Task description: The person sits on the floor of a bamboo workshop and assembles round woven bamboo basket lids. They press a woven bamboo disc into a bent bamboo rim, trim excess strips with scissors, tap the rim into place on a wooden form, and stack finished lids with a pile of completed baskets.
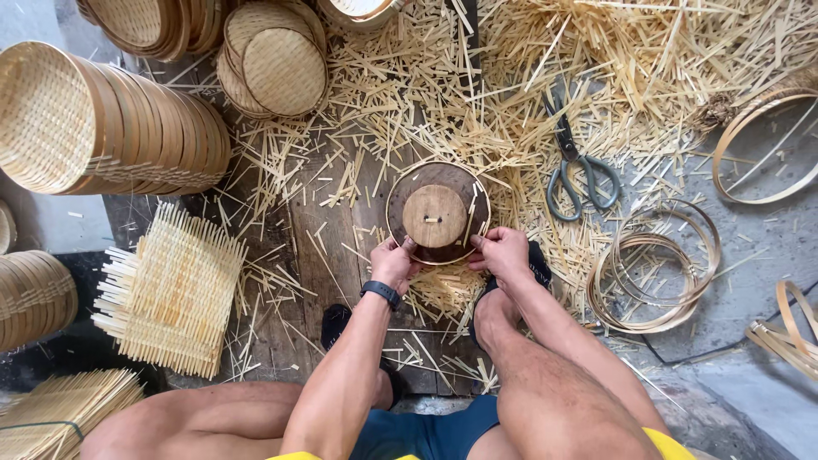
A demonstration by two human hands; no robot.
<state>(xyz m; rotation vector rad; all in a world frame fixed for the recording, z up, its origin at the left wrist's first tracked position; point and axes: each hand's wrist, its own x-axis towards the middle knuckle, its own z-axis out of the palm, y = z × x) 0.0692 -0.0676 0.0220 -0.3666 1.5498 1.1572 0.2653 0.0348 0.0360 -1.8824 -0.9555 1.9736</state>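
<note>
on the strewn floor (750, 247), left hand (394, 264) and right hand (503, 252) each had a grip pinching the round wooden mould (437, 213), scissors (578, 166) nearby.

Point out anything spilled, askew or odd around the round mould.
Cut bamboo offcuts lie strewn over the floor around the round wooden mould, half burying the scissors. Both hands grip the mould's rim.

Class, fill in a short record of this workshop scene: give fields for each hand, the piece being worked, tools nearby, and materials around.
left hand: grips the mould's near-left rim
right hand: grips the mould's near-right rim
mould: round, dark wood, paler disc on top
scissors: lying right of mould
hoops: stacked, right
woven mats: stacked, left
baskets: stacked on their side, upper left
offcuts: strewn over floor
</note>
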